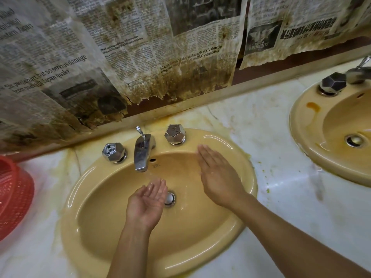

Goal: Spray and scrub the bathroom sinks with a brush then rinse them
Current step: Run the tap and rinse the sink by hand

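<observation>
A yellow oval sink (96, 197) is set in a pale marble counter (281, 177). Its chrome tap (141, 155) stands between a left knob (113, 152) and a right knob (174, 134), and a thin stream of water runs from the spout. My left hand (147, 201) is cupped palm up under the spout, beside the chrome drain (170, 198). With straight fingers, my right hand (217, 177) lies flat against the basin's right inner wall. Neither hand holds anything. No brush or spray bottle is in view.
A second yellow sink (313, 137) with an orange stain, its own tap and a knob (333, 83) sits at the right. A red plastic basket (14, 197) stands at the left edge. Stained newspaper (120, 57) covers the wall behind. Green specks dot the counter between the sinks.
</observation>
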The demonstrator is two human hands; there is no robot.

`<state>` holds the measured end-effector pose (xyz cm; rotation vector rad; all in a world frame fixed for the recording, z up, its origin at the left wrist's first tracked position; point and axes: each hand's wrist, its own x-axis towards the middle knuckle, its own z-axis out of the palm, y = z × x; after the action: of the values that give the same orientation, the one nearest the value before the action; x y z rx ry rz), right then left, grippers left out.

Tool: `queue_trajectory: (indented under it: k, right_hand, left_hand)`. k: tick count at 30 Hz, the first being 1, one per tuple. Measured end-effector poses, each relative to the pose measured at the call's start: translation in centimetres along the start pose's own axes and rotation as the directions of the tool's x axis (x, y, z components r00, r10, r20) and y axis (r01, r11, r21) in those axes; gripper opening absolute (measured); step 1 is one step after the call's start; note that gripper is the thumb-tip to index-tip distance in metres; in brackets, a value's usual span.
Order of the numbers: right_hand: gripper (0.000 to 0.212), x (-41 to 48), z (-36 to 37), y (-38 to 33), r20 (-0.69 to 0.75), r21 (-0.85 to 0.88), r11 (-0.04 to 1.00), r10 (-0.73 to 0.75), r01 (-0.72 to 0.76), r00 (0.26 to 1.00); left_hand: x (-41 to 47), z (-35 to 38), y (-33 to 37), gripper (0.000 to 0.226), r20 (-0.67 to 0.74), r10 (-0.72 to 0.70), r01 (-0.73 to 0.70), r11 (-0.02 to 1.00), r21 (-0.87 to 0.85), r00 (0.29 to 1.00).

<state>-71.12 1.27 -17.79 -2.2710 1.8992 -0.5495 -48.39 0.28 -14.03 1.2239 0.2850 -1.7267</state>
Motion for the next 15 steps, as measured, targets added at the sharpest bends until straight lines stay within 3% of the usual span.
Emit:
queue_trajectory:
  k: [4, 10, 15]
  right_hand:
    - [0.045, -0.9, -0.6, 0.0, -0.115, 0.262, 0.959, 0.144, -0.11, 0.983]
    - [0.05, -0.8, -0.6, -0.2, -0.121, 0.243, 0.964, 0.143, -0.11, 0.982]
    - [0.053, -0.8, -0.7, -0.1, -0.085, 0.234, 0.967, 0.127, -0.104, 0.988]
  left_hand:
    - [0.3, 2.0, 0.7, 0.032, -0.021, -0.009, 0.01, 0.999, 0.035, 1.0]
    - [-0.6, 5.5, -1.4, 0.023, 0.01, -0.026, 0.025, 0.995, 0.097, 1.0]
    - [-3.9, 10.5, -2.8, 0.036, 0.222, 0.032, -0.066, 0.987, 0.148, 0.974]
